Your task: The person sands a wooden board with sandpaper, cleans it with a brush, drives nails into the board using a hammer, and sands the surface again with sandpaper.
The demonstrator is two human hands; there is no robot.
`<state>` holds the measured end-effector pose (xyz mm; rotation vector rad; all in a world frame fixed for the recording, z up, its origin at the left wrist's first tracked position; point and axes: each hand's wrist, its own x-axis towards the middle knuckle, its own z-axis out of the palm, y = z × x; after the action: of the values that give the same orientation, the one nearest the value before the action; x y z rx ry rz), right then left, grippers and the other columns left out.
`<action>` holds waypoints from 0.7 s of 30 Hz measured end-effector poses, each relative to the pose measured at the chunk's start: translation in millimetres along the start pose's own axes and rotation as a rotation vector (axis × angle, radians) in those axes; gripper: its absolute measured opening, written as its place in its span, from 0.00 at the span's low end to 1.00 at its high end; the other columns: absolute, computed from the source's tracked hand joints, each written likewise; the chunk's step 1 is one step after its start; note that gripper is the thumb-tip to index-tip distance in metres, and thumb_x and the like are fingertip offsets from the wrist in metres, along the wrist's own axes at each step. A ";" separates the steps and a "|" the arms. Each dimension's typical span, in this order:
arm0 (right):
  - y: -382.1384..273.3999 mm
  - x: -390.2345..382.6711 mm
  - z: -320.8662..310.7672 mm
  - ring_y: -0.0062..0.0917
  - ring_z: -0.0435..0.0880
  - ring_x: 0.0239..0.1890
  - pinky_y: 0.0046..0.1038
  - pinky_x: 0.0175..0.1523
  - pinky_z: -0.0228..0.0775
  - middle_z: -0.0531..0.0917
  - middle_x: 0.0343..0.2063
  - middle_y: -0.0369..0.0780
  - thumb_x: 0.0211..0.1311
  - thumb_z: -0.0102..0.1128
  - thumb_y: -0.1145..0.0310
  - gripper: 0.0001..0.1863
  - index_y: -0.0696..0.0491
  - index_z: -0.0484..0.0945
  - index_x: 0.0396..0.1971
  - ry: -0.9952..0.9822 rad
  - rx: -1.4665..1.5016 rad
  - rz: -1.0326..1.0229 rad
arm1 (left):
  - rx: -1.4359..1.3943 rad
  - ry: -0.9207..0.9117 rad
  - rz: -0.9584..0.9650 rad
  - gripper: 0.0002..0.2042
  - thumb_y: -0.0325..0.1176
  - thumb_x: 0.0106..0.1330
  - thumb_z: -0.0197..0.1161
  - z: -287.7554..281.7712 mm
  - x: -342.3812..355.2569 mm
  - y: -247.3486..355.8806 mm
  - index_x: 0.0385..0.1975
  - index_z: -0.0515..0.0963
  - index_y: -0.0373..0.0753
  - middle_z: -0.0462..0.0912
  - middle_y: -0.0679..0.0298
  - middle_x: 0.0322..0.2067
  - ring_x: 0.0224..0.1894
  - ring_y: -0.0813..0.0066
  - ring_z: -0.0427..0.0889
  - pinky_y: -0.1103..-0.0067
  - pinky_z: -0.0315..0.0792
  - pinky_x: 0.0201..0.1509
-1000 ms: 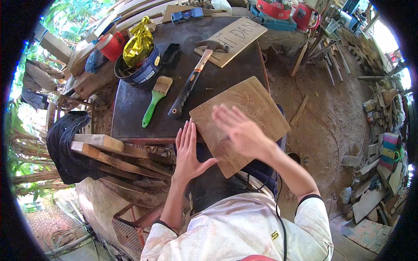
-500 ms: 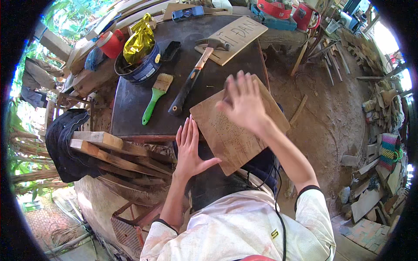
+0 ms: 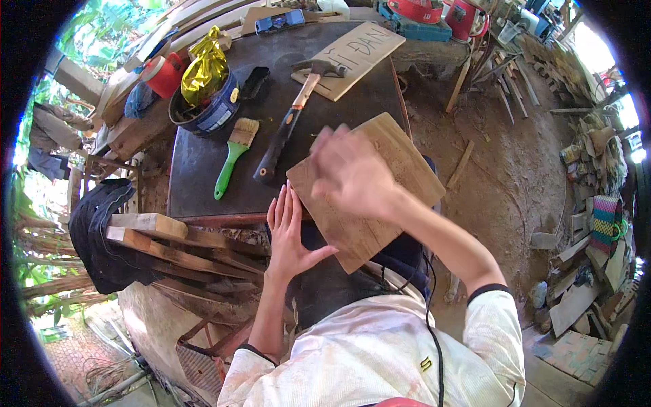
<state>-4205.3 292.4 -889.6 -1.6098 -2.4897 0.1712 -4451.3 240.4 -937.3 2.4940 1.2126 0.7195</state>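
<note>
A square brown wooden board (image 3: 380, 214) lies tilted at the table's near edge, reaching out over my lap. My left hand (image 3: 290, 230) rests along its left edge, fingers straight and thumb stretched to the near corner. Over the board's far left part, my right hand (image 3: 356, 173) lies palm down with its fingers spread, blurred by motion. Whether anything is under that palm is hidden. Just beyond the board, a claw hammer (image 3: 288, 129) with a black grip lies with its head on a light, hand-lettered board (image 3: 363, 57). A green-handled paintbrush (image 3: 234, 156) lies left of it.
On the dark table (image 3: 196, 180) stands a blue tub (image 3: 210, 115) holding a gold foil bag (image 3: 203, 68), beside a black object (image 3: 255, 83). Stacked timbers (image 3: 159, 227) jut out at the near left. A red jug (image 3: 163, 74) stands at the far left. Wood scraps line the right side.
My right hand has slid left and toward me over the board, uncovering its far corner. My left hand stays at the board's edge. The whole view has shifted slightly.
</note>
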 end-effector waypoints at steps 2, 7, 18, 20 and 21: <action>15.6 8.1 2.8 0.51 0.42 0.86 0.51 0.87 0.28 0.49 0.84 0.53 0.78 0.34 0.28 0.51 0.57 0.55 0.82 0.092 -0.026 0.229 | 0.007 -0.002 0.002 0.70 0.75 0.51 0.73 -2.4 1.0 4.6 0.80 0.51 0.22 0.54 0.38 0.81 0.85 0.46 0.50 0.56 0.40 0.86; -29.1 -16.9 15.0 0.47 0.43 0.87 0.49 0.87 0.29 0.50 0.84 0.51 0.77 0.34 0.26 0.56 0.63 0.51 0.82 0.006 -0.105 0.081 | -0.014 0.010 -0.013 0.70 0.75 0.50 0.74 3.3 0.1 -1.3 0.80 0.51 0.22 0.54 0.39 0.81 0.85 0.46 0.50 0.56 0.40 0.86; -27.6 -33.8 4.9 0.56 0.41 0.86 0.58 0.86 0.29 0.48 0.83 0.58 0.75 0.38 0.25 0.51 0.46 0.51 0.85 0.025 -0.053 0.010 | -0.017 -0.002 0.006 0.71 0.75 0.50 0.74 2.3 3.4 -2.1 0.80 0.50 0.22 0.54 0.38 0.81 0.85 0.46 0.50 0.55 0.41 0.86; 16.6 -12.7 5.1 0.61 0.40 0.85 0.58 0.86 0.28 0.49 0.82 0.61 0.74 0.36 0.23 0.53 0.49 0.52 0.85 0.050 0.018 0.170 | 0.010 -0.003 0.002 0.71 0.75 0.49 0.74 -2.8 3.4 1.4 0.80 0.50 0.22 0.54 0.38 0.81 0.85 0.46 0.50 0.55 0.40 0.86; 28.6 -4.2 0.1 0.63 0.40 0.84 0.57 0.86 0.27 0.49 0.82 0.61 0.74 0.37 0.24 0.53 0.50 0.53 0.84 0.162 -0.002 0.261 | 0.007 -0.001 0.001 0.71 0.75 0.49 0.74 -2.4 4.0 1.3 0.80 0.50 0.22 0.54 0.38 0.81 0.85 0.46 0.50 0.55 0.40 0.86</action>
<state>-4178.1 300.3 -895.5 -1.8648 -2.1574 0.0675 -4449.7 242.8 -933.5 2.5000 1.2159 0.7152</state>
